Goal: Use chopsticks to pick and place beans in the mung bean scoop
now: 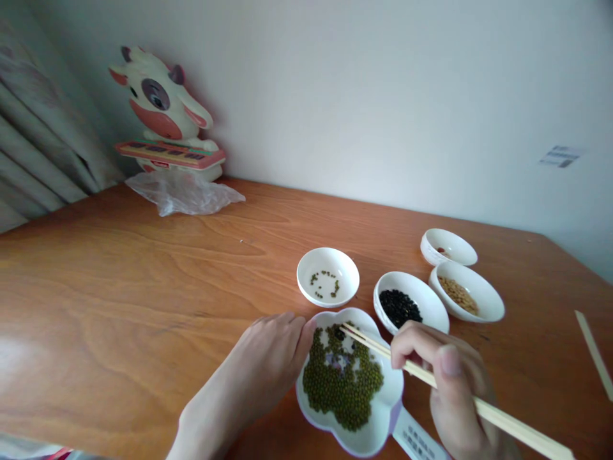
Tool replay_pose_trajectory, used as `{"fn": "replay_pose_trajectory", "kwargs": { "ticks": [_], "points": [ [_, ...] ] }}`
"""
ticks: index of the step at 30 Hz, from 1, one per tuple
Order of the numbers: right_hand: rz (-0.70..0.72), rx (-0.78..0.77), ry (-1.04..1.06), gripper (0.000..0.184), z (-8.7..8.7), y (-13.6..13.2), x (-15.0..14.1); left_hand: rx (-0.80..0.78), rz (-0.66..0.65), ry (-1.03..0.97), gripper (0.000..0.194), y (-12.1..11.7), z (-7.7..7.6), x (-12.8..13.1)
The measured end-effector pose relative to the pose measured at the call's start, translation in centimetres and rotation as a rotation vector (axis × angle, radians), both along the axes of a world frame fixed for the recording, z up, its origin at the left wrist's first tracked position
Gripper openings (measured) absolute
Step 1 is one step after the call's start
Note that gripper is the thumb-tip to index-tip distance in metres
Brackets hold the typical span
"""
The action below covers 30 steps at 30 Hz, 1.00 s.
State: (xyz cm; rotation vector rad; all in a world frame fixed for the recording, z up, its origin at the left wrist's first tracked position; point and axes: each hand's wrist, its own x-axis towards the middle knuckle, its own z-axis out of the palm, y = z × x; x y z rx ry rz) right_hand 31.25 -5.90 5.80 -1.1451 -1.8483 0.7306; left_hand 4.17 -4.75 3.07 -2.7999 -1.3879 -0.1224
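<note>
My right hand grips a pair of wooden chopsticks. Their tips reach into a flower-shaped bowl with a lilac rim and a handle, touching a dark bean near its far side. Green mung beans cover much of the bowl's floor, and a purple print shows between them. My left hand holds the bowl's left rim, thumb along the edge; its other fingers are partly hidden. Just beyond stands a white bowl with a few mung beans. Black beans fill part of another white bowl beside my right hand.
Farther right are a white bowl of tan grains and a white bowl with a few reddish pieces. A pale wooden strip lies at the right. A cow toy keyboard and a plastic bag sit at back left, against the wall.
</note>
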Motion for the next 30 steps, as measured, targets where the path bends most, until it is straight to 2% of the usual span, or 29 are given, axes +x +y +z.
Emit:
{"fn": "replay_pose_trajectory", "kwargs": {
  "ticks": [4, 12, 30],
  "points": [
    [-0.018, -0.028, -0.017, 0.070, 0.1, -0.1, 0.0, 0.004, -0.024, 0.111, 0.040, 0.0, 0.1, 0.1],
    [0.034, 0.015, -0.035, 0.071, -0.4, 0.4, 0.8, -0.001, -0.021, 0.117, 0.038, -0.1, 0.6, 0.1],
    [0.032, 0.006, -0.034, 0.071, 0.1, 0.1, 1.0, -0.075, -0.003, 0.106, 0.045, 0.0, 1.4, 0.4]
  ]
}}
